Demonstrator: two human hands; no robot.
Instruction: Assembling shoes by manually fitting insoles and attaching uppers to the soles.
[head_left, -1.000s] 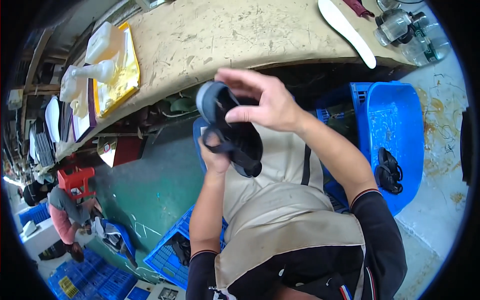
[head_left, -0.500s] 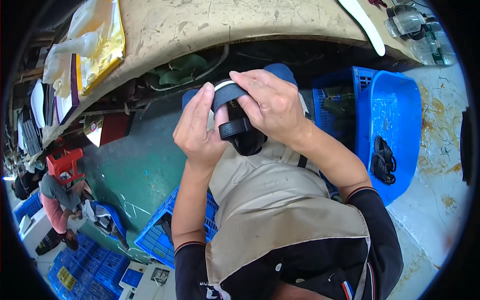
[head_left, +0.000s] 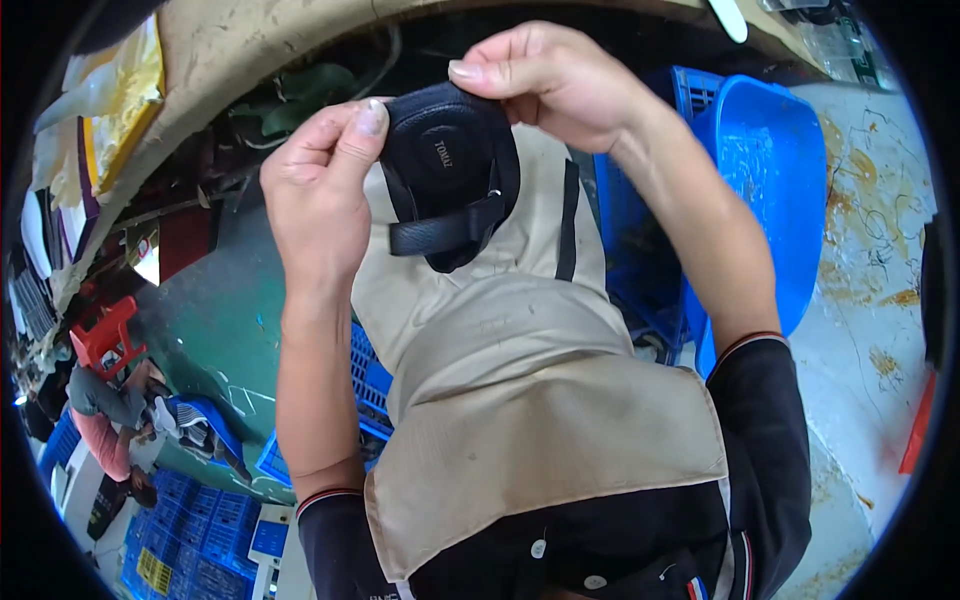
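The apron [head_left: 550, 430] is nearest, its bib below the sandal [head_left: 440, 160] and its lap part behind it. The sandal is held up between both hands, sole lining facing the wearer. At its upper left edge the left hand [head_left: 325, 165] pinches, thumb on the near side and fingers curled in; at its top right edge the right hand [head_left: 560, 80] grips between thumb and finger. The tips on the far side are hidden, so how firmly they press I cannot tell.

To handle it well, pull evenly with both thumbs, so the rim is spread rather than twisted, and keep the thumbs off the lining. The strap [head_left: 425, 237] crosses the sandal's lower part and would be best left hanging free, with the small ring [head_left: 494, 193] at its right end not snagging the apron.

Beyond, a blue crate [head_left: 370, 375] sits below and left of the sandal, a blue tub [head_left: 765, 180] to its right, the bench [head_left: 270, 40] above it; farthest, a red stool [head_left: 105, 335] and a co-worker [head_left: 100, 440] are well off to its left.
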